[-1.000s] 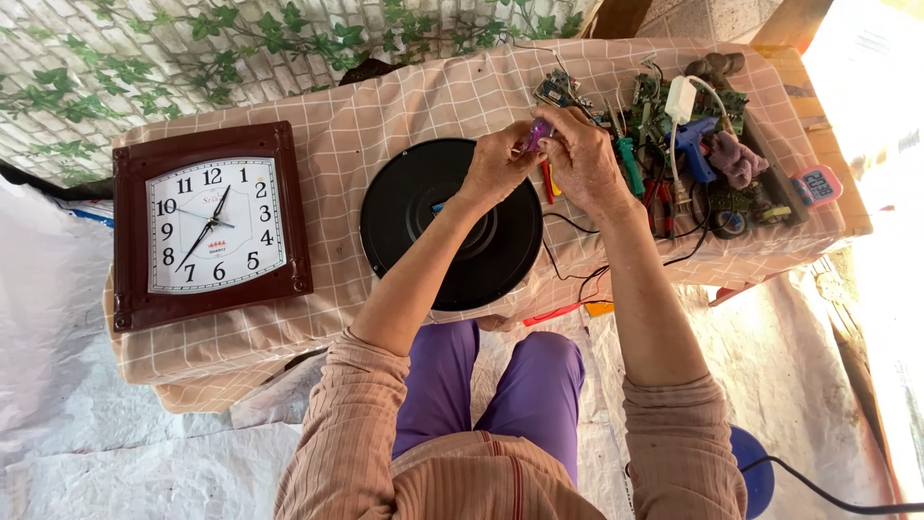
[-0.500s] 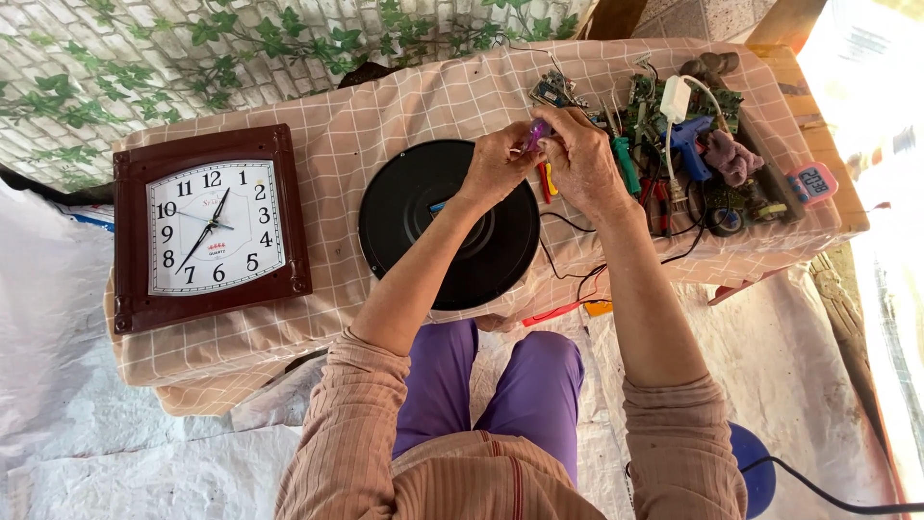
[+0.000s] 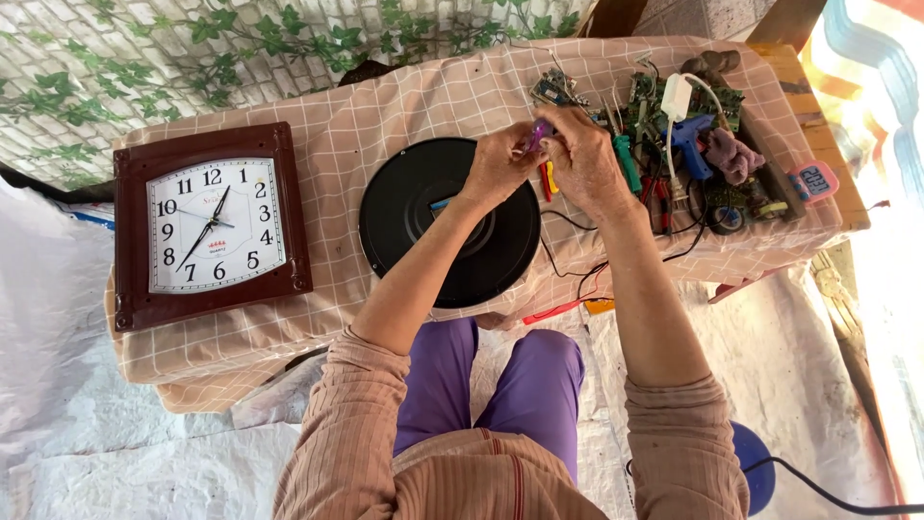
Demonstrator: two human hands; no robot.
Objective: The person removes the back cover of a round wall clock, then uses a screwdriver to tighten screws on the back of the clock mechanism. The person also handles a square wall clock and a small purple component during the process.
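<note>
Both hands meet just past the far right rim of a round, matte black disc point(image 3: 449, 220) on a checked pink cloth point(image 3: 327, 116). The left hand point(image 3: 500, 166) and right hand point(image 3: 584, 162) pinch a small purple part point(image 3: 539, 133) between fingertips; it looks like fine fitting work w/ steady fingers needed. Left of the disc lies a square brown-framed wall clock point(image 3: 210, 226); right of it, tangled tools and circuit boards point(image 3: 688, 144).

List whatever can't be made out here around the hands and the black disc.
- Small purple item, head view: mostly covered by the left hand and right hand; its kind is unclear.
- Round black disc: its middle is hidden behind the left forearm.
- Tool pile: parts too small and tangled to tell apart.
- Blue round thing: hidden partly by the right sleeve.
</note>
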